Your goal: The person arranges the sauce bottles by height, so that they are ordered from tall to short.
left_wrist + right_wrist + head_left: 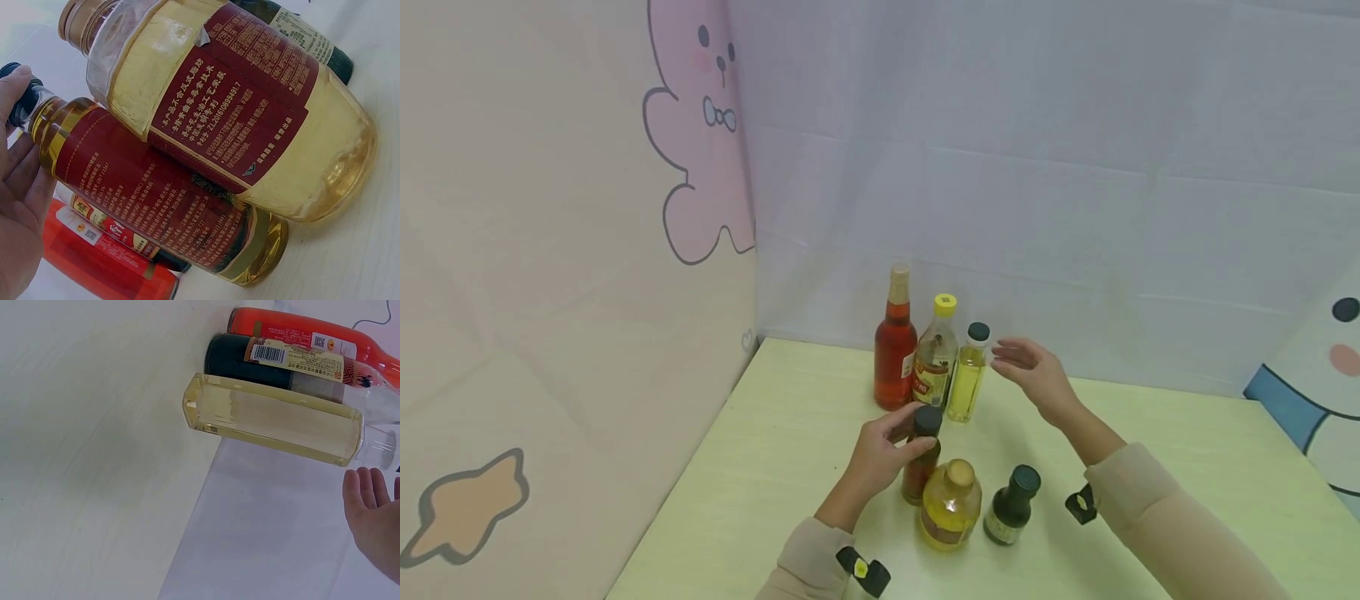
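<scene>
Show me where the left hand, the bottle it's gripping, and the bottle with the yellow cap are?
Left hand (877, 454): head view, on the back of the hand.
Gripped bottle (150, 194): left wrist view, on its dark red label.
Yellow-capped bottle (932, 377): head view, on its label.

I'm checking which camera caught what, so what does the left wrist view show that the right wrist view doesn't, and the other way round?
Only the left wrist view shows the left hand holding the black-capped bottle, plus the wide yellow bottle and the green bottle.

Only the right wrist view shows the right hand, near the slim yellow bottle.

Both share the red bottle, the dark-liquid bottle and the tabletop.
</scene>
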{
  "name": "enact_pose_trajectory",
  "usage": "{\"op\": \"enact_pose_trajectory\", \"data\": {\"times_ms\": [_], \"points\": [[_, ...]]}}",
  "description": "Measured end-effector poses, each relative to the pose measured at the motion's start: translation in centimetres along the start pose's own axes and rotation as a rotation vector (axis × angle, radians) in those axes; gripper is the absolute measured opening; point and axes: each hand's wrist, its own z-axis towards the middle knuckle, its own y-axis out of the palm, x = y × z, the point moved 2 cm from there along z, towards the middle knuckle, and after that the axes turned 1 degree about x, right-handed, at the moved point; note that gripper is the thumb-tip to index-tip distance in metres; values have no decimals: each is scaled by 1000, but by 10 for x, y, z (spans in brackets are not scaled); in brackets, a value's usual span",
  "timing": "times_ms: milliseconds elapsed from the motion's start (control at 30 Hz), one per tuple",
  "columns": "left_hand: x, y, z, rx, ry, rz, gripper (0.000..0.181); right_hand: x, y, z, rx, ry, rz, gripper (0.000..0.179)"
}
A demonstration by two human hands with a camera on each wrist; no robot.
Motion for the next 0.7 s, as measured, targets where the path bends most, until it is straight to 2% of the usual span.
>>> {"op": "enact_pose_trajectory", "data": {"times_ms": [500,633,700], "points": [[-13,-1,0,5,12,-22,47,-2,-6,-31,-20,-1,1,56],[-10,0,0,8,-7,-12,47,-4,-6,-41,-24,-20,-6,55],[-3,0,-2,6,-8,-6,46,-6,-6,-46,-24,-30,-7,54]]}}
